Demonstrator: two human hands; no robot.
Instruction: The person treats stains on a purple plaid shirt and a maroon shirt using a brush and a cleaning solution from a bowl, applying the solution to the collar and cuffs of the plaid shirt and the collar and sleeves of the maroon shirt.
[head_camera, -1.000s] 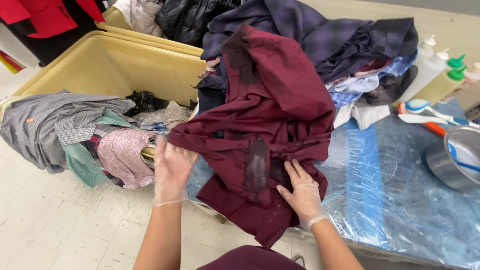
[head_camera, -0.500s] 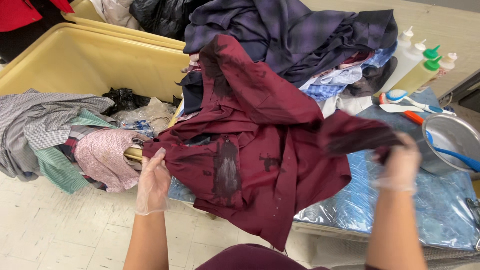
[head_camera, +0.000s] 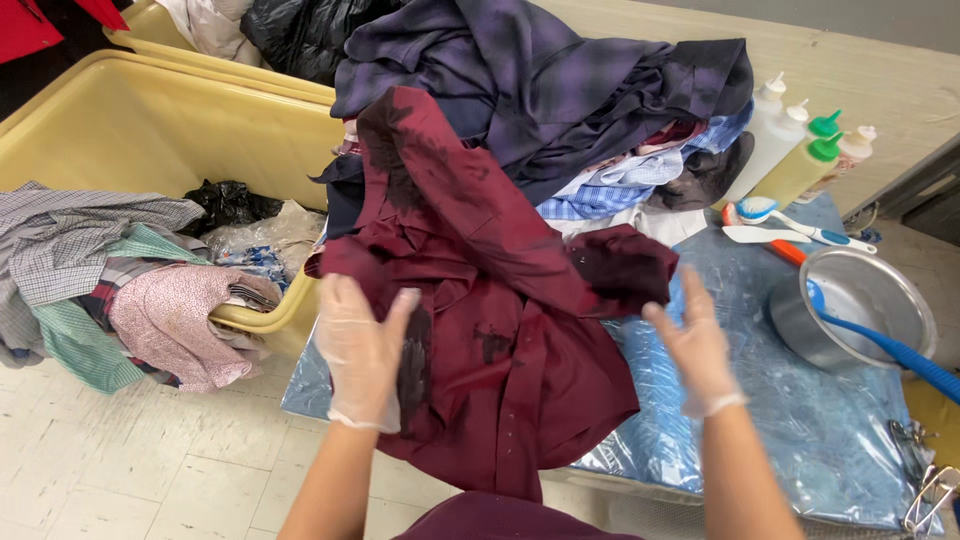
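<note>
A dark red shirt (head_camera: 500, 300) with dark wet patches lies crumpled on a table covered in blue plastic sheet (head_camera: 800, 420). My left hand (head_camera: 362, 352), in a thin clear glove, hovers open just above the shirt's left side. Gloved as well, my right hand (head_camera: 694, 345) is open and lifted above the sheet, just right of a folded-over sleeve (head_camera: 625, 268). Neither hand holds anything. Behind the shirt rises a heap of plaid and blue shirts (head_camera: 560, 100).
A yellow bin (head_camera: 130, 120) at the left has several garments draped over its rim (head_camera: 120, 290). Squeeze bottles (head_camera: 790, 150), scrub brushes (head_camera: 785, 215) and a metal bowl (head_camera: 850, 310) with a blue-handled brush stand at the right. Tiled floor lies below.
My right hand flung the sleeve rightwards and then let it go; it now lies folded on the shirt. Both hands have lifted off the shirt and are open.
</note>
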